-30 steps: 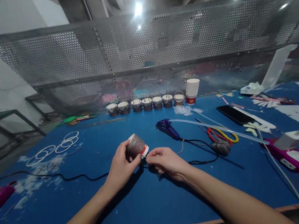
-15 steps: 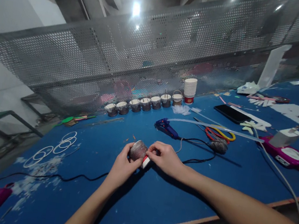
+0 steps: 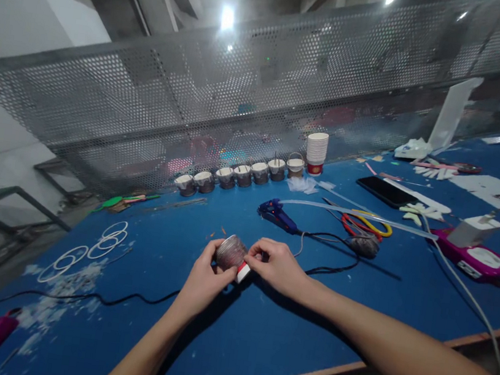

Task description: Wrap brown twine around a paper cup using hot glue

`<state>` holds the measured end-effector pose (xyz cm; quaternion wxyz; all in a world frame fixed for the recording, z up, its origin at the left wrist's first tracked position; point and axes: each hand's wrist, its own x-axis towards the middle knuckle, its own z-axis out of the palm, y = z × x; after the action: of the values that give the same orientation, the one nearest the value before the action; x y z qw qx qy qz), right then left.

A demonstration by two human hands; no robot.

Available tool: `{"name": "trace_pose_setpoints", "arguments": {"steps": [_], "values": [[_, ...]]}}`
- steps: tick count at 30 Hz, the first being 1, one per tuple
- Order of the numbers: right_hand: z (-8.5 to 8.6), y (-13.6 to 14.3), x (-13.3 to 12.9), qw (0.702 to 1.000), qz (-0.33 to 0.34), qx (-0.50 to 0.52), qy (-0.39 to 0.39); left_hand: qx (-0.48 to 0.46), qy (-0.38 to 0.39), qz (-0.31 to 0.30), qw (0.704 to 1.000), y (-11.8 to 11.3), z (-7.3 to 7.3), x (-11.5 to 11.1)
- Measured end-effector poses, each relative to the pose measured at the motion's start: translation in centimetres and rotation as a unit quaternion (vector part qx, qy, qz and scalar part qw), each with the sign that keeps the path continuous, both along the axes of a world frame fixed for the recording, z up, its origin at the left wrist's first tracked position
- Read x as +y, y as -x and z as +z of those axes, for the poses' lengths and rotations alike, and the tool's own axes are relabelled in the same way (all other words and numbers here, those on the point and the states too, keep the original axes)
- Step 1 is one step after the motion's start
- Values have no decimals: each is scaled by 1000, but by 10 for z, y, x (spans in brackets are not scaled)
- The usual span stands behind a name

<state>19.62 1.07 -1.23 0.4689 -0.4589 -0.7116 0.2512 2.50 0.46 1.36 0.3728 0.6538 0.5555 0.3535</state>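
Note:
A small paper cup, red and white near its rim and wrapped with dark greyish cord, is held tilted above the blue table. My left hand is closed around its left side and underside. At the cup's right side, the fingertips of my right hand are pinched together against the wrapping; what they grip is too small to make out. Beyond my hands lies a blue glue gun with a long clear glue stick in its back.
Several wrapped cups and a stack of paper cups line the mesh panel. To the right are scissors, a black phone and a magenta power strip. White rings and a black cable lie left.

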Motion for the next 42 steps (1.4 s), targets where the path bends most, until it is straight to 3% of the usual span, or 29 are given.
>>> {"name": "trace_pose_setpoints", "arguments": {"steps": [9,20,42], "values": [[2,-5,-2,1000,24,-2,-19,9,-42,10,999,-6,10,-5],[3,-11,-2,996,41,-28,-76,18,-61,1,998,-2,9,-5],[12,-15,-1,999,48,15,9,-21,-85,-23,996,4,4,-5]]}}
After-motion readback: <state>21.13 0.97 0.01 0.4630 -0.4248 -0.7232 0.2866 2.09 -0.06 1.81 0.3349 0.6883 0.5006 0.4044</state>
